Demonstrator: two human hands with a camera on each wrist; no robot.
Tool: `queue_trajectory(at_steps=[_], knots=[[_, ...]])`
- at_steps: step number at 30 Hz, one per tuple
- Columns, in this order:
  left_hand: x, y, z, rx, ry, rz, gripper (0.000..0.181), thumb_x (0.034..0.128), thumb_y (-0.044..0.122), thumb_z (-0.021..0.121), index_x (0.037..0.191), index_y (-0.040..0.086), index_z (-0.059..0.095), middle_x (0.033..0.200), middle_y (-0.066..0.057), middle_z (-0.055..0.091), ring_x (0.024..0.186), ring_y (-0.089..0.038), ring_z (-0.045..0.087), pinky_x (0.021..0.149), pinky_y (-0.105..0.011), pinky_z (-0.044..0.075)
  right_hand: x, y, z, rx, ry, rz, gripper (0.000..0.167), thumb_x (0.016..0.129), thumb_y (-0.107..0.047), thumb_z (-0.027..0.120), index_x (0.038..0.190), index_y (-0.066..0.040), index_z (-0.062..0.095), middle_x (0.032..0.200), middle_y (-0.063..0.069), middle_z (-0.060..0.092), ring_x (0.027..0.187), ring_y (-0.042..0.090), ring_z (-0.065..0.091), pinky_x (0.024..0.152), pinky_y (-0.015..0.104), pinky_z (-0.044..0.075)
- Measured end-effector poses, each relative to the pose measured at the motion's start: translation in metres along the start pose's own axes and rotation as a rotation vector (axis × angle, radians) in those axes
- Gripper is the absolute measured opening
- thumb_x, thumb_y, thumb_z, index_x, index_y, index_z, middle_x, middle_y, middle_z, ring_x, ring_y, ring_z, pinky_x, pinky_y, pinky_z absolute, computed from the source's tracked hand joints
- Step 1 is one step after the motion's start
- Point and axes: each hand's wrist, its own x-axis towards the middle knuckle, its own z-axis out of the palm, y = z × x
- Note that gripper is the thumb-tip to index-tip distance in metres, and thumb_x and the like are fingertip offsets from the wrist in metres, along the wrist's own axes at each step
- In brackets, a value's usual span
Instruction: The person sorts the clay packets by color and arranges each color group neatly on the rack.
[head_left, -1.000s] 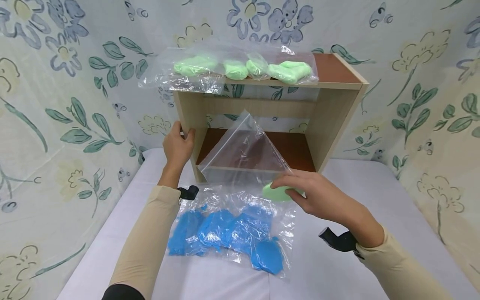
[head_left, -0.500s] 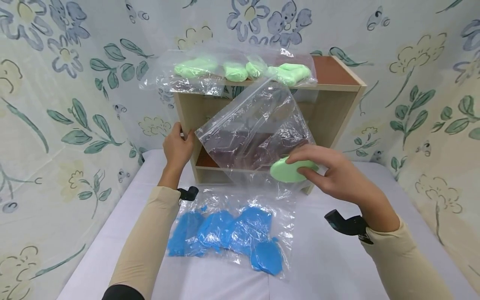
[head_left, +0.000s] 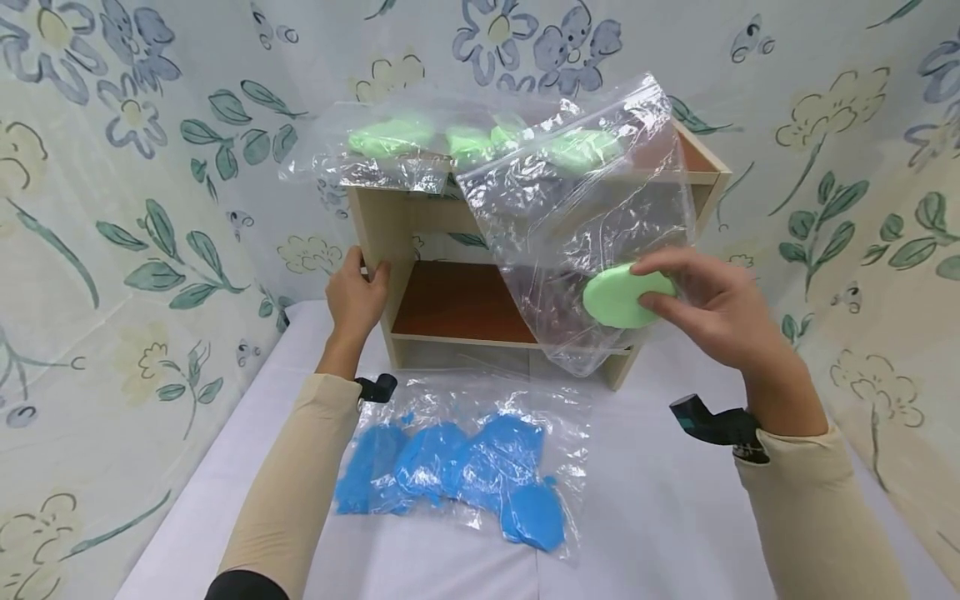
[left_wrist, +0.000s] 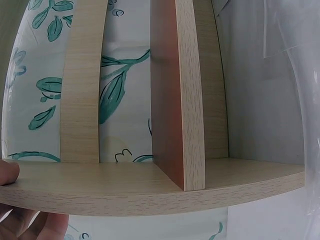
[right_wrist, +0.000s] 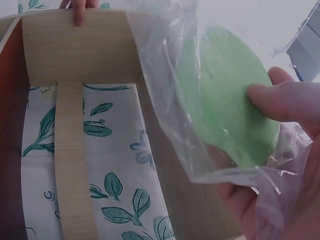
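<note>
head: green disc (head_left: pixel 617 297) partly behind hand (head_left: pixel 720 304)

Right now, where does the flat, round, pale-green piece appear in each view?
Head: right of centre at mid-height, the flat, round, pale-green piece pinched by the right hand.
Left wrist: not in this picture.
Right wrist: right of centre, larger, seen partly through clear plastic film.
Shared landmark: the pale wood-grain side panel gripped by the left hand; left of centre in head, low in left wrist, at the top in right wrist.
</note>
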Motion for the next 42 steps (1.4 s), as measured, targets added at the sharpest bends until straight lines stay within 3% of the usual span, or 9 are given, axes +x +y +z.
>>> queue_trajectory(at_steps=[9,14,18,21,24,28,31,38,42], knots=[[-0.001,-0.001,0.001,0.009,-0.004,0.003,0.032,0.0974,0.027,0.058,0.119,0.004,0.058,0.119,-0.017,0.071,0.102,-0.036,0.073,0.077,-0.050,0.059,0.009,0.006,-0.014,0.167,0.197,0.138,0.045,0.082,0.026,0.053,0.122,0.008,0.060,0.118,0.005,0.062,0.087,0.011,0.065,0.073,0.015,0.058],[-0.001,-0.002,0.001,0.009,-0.001,0.002,0.033,0.0972,0.027,0.058,0.120,0.004,0.058,0.119,-0.017,0.071,0.102,-0.036,0.073,0.077,-0.050,0.059,0.019,0.002,-0.021,-0.007,0.261,0.282,0.044,0.090,0.013,0.057,0.129,-0.005,0.060,0.128,0.002,0.057,0.099,0.012,0.060,0.074,0.010,0.055],[0.000,-0.003,0.002,0.005,-0.001,0.000,0.033,0.0972,0.027,0.058,0.120,0.003,0.058,0.119,-0.017,0.071,0.103,-0.036,0.073,0.078,-0.050,0.059,0.031,-0.004,-0.029,-0.204,0.264,0.492,0.046,0.097,-0.005,0.057,0.139,-0.022,0.053,0.146,0.004,0.047,0.122,0.017,0.052,0.077,0.005,0.051],[0.000,-0.003,0.002,0.004,-0.002,0.001,0.033,0.0972,0.027,0.058,0.120,0.004,0.058,0.119,-0.017,0.071,0.103,-0.035,0.073,0.079,-0.050,0.059,0.040,-0.008,-0.038,-0.265,0.269,0.597,0.046,0.099,-0.013,0.056,0.142,-0.027,0.050,0.150,0.003,0.042,0.122,0.017,0.050,0.075,0.005,0.051],[0.001,-0.002,0.002,0.000,-0.004,-0.002,0.033,0.0972,0.027,0.058,0.120,0.004,0.058,0.119,-0.017,0.071,0.103,-0.035,0.073,0.078,-0.050,0.059,0.051,-0.010,-0.052,-0.201,0.300,0.651,0.042,0.099,-0.015,0.055,0.140,-0.024,0.050,0.136,-0.004,0.046,0.107,0.012,0.052,0.071,0.008,0.053],[0.001,-0.002,0.002,-0.008,-0.007,-0.006,0.034,0.0975,0.028,0.057,0.122,0.005,0.058,0.120,-0.017,0.071,0.103,-0.035,0.072,0.077,-0.050,0.059,0.066,-0.009,-0.070,0.079,0.396,0.695,0.034,0.098,-0.008,0.055,0.131,-0.018,0.054,0.120,-0.006,0.047,0.096,0.010,0.051,0.067,0.011,0.055],[0.001,-0.002,0.001,-0.008,-0.009,-0.004,0.035,0.0977,0.029,0.057,0.123,0.005,0.058,0.121,-0.017,0.070,0.103,-0.035,0.072,0.077,-0.049,0.060,0.079,-0.010,-0.082,0.163,0.439,0.727,0.031,0.096,-0.003,0.056,0.124,-0.016,0.055,0.116,-0.005,0.047,0.097,0.010,0.051,0.067,0.011,0.054],[0.001,-0.004,0.000,0.000,0.011,-0.008,0.035,0.0976,0.031,0.056,0.122,0.006,0.058,0.120,-0.016,0.071,0.103,-0.034,0.072,0.078,-0.048,0.059,0.115,-0.011,-0.084,-0.255,0.315,0.874,0.053,0.098,-0.024,0.059,0.148,-0.026,0.042,0.136,-0.015,0.042,0.116,0.007,0.039,0.093,0.011,0.045],[0.002,-0.004,0.001,-0.008,0.010,0.009,0.035,0.0973,0.030,0.057,0.122,0.005,0.058,0.121,-0.016,0.070,0.105,-0.034,0.072,0.079,-0.048,0.060,0.128,-0.003,-0.080,-0.364,0.284,0.928,0.059,0.096,-0.032,0.060,0.151,-0.032,0.037,0.146,-0.014,0.037,0.120,0.009,0.036,0.111,0.024,0.038]])
